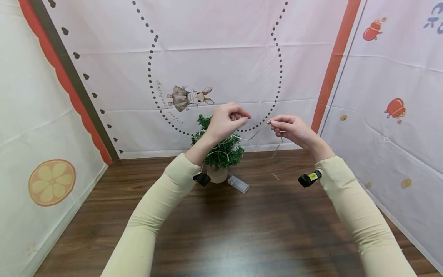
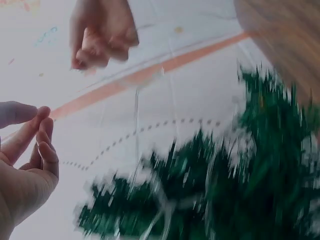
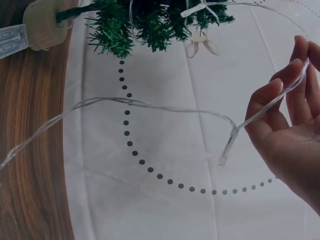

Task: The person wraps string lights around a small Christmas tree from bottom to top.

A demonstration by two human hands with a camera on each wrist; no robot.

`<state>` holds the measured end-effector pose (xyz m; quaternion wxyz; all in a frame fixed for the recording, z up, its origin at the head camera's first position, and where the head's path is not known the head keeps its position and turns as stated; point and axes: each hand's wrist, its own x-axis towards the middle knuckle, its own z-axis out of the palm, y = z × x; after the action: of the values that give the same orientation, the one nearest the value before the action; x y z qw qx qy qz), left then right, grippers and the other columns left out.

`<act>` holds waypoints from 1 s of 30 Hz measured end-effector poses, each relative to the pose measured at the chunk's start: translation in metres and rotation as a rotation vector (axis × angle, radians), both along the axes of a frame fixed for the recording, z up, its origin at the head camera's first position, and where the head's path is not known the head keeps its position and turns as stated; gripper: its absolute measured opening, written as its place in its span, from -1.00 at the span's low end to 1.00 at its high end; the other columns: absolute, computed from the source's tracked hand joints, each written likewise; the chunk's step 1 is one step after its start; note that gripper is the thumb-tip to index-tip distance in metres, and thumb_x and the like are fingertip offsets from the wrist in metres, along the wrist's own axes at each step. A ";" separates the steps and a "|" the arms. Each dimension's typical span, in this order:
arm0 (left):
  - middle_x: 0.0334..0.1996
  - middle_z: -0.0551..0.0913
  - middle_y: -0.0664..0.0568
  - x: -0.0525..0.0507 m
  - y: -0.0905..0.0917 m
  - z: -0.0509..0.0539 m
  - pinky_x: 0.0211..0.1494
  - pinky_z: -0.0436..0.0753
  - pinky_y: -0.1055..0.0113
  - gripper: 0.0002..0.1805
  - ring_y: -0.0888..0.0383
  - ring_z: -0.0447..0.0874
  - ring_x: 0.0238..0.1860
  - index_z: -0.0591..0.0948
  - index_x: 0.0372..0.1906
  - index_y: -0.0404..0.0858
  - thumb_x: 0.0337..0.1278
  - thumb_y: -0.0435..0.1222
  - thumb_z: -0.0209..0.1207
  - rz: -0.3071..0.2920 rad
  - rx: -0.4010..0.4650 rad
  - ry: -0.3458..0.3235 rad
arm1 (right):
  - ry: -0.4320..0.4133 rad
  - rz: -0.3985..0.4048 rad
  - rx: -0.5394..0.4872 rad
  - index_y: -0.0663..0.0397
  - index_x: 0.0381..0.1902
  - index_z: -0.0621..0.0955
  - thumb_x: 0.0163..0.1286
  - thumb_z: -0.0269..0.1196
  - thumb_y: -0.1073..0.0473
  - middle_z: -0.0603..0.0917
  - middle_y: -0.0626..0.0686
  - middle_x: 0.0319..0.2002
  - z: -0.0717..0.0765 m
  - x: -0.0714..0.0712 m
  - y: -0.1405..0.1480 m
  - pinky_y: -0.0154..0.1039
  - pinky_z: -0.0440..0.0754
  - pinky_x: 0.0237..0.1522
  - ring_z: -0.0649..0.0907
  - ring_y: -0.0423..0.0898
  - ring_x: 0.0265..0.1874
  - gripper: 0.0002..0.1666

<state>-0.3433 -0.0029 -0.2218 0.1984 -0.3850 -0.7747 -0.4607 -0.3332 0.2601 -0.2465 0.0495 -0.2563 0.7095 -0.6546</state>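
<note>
My right hand (image 1: 294,130) pinches the thin clear wire of a string of lights (image 3: 272,101) between thumb and fingertips. From there the wire runs to a small green artificial Christmas tree (image 1: 226,152), and a loose length with a small clear bulb (image 3: 223,160) hangs down. My left hand (image 1: 226,121) is raised in front of the tree's upper part, its fingers loosely bent. Thumb and forefinger come close together in the left wrist view, and no wire shows between them. Loops of the wire lie across the branches. My left forearm hides part of the tree.
A clear battery box (image 1: 238,184) lies on the brown wooden table (image 1: 214,231), right of the tree's beige base (image 1: 217,175). Printed white cloth (image 1: 221,34) hangs behind and along both sides. The loose wire end dangles over the table's right half.
</note>
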 end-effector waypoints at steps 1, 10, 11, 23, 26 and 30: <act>-0.41 0.62 0.07 -0.001 0.006 -0.002 -0.35 0.54 0.44 -0.92 0.22 0.52 -0.45 0.72 -0.34 -0.17 0.08 -0.31 0.23 -0.005 -0.014 -0.008 | 0.004 -0.006 0.008 0.06 -0.13 0.66 0.42 0.13 0.19 0.56 -0.09 -0.38 0.000 0.000 0.000 -0.33 0.48 -0.35 0.45 -0.17 -0.42 -0.81; -0.46 0.68 0.07 -0.006 0.040 -0.015 -0.36 0.58 0.41 -0.94 0.22 0.60 -0.46 0.71 -0.39 -0.17 0.05 -0.27 0.33 -0.062 0.026 -0.094 | 0.013 -0.027 0.018 0.07 -0.16 0.67 0.40 0.16 0.20 0.62 -0.10 -0.36 0.001 0.003 -0.003 -0.34 0.51 -0.33 0.49 -0.19 -0.42 -0.83; -0.46 0.68 0.07 -0.005 0.042 -0.016 -0.36 0.59 0.40 -0.94 0.21 0.60 -0.46 0.71 -0.39 -0.17 0.04 -0.27 0.33 -0.071 0.034 -0.103 | 0.015 -0.029 0.020 0.05 -0.17 0.67 0.40 0.17 0.20 0.63 -0.10 -0.36 0.001 0.003 -0.003 -0.35 0.51 -0.33 0.49 -0.19 -0.42 -0.84; -0.51 0.70 0.04 -0.008 0.048 -0.025 -0.42 0.58 0.41 -0.90 0.21 0.61 -0.50 0.69 -0.44 -0.19 0.01 -0.26 0.36 -0.018 0.042 -0.149 | 0.024 -0.073 0.090 0.02 -0.21 0.69 0.39 0.17 0.19 0.64 -0.12 -0.38 -0.001 0.001 -0.003 -0.35 0.49 -0.35 0.48 -0.19 -0.43 -0.85; -0.49 0.71 0.04 -0.009 0.046 -0.025 -0.41 0.58 0.42 -0.91 0.23 0.61 -0.50 0.70 -0.43 -0.19 0.04 -0.25 0.35 -0.001 0.017 -0.130 | 0.031 -0.080 0.112 0.08 -0.21 0.68 0.39 0.18 0.18 0.62 -0.11 -0.40 -0.002 0.002 -0.001 -0.35 0.49 -0.36 0.48 -0.19 -0.44 -0.84; -0.47 0.70 0.02 -0.012 0.040 -0.017 -0.37 0.57 0.44 -0.91 0.20 0.61 -0.46 0.68 -0.40 -0.22 0.08 -0.27 0.32 0.040 0.004 -0.116 | 0.042 -0.077 0.133 0.03 -0.23 0.67 0.41 0.15 0.17 0.55 -0.09 -0.41 -0.002 0.004 0.006 -0.36 0.51 -0.33 0.46 -0.20 -0.45 -0.84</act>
<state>-0.3554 0.0366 -0.2386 0.1629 -0.3419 -0.7915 -0.4797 -0.3289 0.2657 -0.2485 0.0262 -0.2385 0.7618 -0.6018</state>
